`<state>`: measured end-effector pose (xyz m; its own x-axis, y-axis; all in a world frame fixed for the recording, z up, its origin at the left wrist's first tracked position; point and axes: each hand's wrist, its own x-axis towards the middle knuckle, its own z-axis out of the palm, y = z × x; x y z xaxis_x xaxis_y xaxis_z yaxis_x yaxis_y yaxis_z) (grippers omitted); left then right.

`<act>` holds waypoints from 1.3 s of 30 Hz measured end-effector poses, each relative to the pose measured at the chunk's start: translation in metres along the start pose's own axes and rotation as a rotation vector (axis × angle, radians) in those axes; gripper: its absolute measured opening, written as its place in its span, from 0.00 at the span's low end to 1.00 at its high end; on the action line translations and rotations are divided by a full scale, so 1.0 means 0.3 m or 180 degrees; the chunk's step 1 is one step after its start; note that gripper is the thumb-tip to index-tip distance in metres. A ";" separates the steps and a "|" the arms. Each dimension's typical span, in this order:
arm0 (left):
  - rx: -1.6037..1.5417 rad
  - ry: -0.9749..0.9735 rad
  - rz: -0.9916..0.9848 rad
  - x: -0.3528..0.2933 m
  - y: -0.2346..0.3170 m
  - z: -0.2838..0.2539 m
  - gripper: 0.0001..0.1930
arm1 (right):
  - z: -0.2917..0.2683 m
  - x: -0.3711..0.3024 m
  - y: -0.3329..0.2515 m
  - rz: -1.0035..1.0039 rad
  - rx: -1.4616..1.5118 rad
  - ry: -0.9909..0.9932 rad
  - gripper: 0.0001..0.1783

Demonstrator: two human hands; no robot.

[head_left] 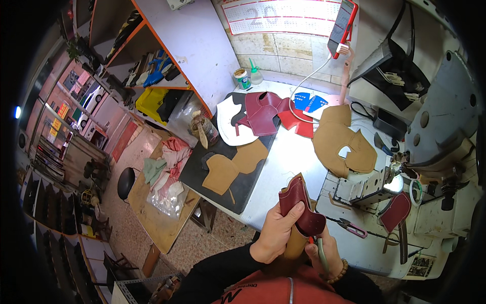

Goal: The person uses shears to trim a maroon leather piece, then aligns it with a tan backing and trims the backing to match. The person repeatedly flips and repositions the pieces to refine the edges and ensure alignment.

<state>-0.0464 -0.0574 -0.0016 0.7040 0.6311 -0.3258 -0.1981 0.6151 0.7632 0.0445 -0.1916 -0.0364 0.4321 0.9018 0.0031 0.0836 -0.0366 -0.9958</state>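
Maroon leather piece (310,219) held before the body

The left hand (272,235), thumb on top, is closed around it, seemingly to brace it for the grey-handled tool (322,252) gripped in the right hand (331,253) just below. Ahead, tan cutouts (330,139) lie on the white bench (296,161), others on a black mat (249,188), likely for easy reach. A shoe cabinet (188,55) stands beyond.

A leather workshop: sewing machine (439,119), maroon leather pieces (290,199), shelved shoes (156,75)
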 end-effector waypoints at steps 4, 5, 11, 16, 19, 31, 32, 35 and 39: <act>-0.0050 -0.0074 0.0072 0.000 -0.002 0.001 0.14 | 0.008 -0.004 0.011 -0.0040 0.0074 0.0066 0.39; -0.0042 -0.0074 0.0051 0.000 -0.001 0.000 0.14 | 0.010 -0.004 0.012 -0.0005 0.0072 0.0080 0.39; 0.0040 -0.0097 0.0053 0.004 -0.002 -0.008 0.14 | 0.019 0.003 0.009 -0.0020 0.0201 0.0131 0.40; 0.0118 -0.0116 -0.0105 -0.001 -0.009 -0.012 0.15 | 0.002 0.018 0.010 -0.0030 -0.0050 0.0053 0.42; 0.0118 -0.0174 -0.0124 -0.003 -0.005 -0.015 0.16 | 0.005 0.020 0.013 -0.0046 0.0017 0.0087 0.42; 0.0174 -0.0121 -0.0137 -0.009 0.001 -0.013 0.12 | -0.019 0.024 0.022 0.0029 0.0153 0.0030 0.41; 0.0172 -0.0174 -0.0148 -0.009 0.004 -0.018 0.12 | -0.028 0.023 0.026 0.0102 0.0157 -0.0009 0.42; 0.0185 -0.0199 -0.0199 -0.007 0.015 -0.035 0.14 | -0.037 0.028 0.031 0.0330 0.0925 -0.0030 0.42; 0.0291 -0.0163 -0.0204 0.008 0.046 -0.074 0.16 | -0.110 0.014 -0.008 0.0766 0.1573 -0.0067 0.46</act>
<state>-0.0627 -0.0367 -0.0043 0.7476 0.5654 -0.3485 -0.0901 0.6062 0.7902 0.0757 -0.2020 -0.0310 0.3684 0.9016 -0.2268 -0.4491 -0.0410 -0.8925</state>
